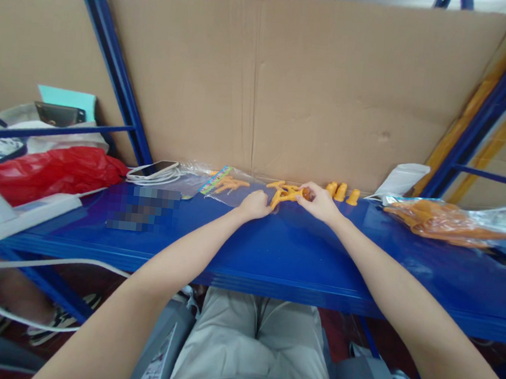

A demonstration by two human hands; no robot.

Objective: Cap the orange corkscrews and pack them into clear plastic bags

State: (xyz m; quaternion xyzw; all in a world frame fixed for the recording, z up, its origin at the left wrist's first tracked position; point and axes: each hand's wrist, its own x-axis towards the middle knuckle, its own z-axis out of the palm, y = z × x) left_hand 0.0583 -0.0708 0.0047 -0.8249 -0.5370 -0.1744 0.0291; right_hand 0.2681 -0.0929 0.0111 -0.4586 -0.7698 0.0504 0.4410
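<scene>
My left hand (255,205) is closed at the back of the blue shelf, its fingers against the end of a yellow-orange branched plastic piece (285,194). On the other side, my right hand (321,203) pinches the right end of this piece between thumb and fingers, where a rounded part partly shows. The fingers hide some of the piece. Just right of my right hand stand several small yellow cup-shaped pieces (353,197). Left of my left hand lies a clear plastic bag (239,197) with yellow pieces (230,183) in or on it.
A cardboard panel (326,95) closes off the back. A phone (160,169) and white cable lie left, beside a red bag (56,172) and a white power strip (28,220). On the right is a plastic bag of orange pieces (439,221). Blue posts (113,60) frame the shelf.
</scene>
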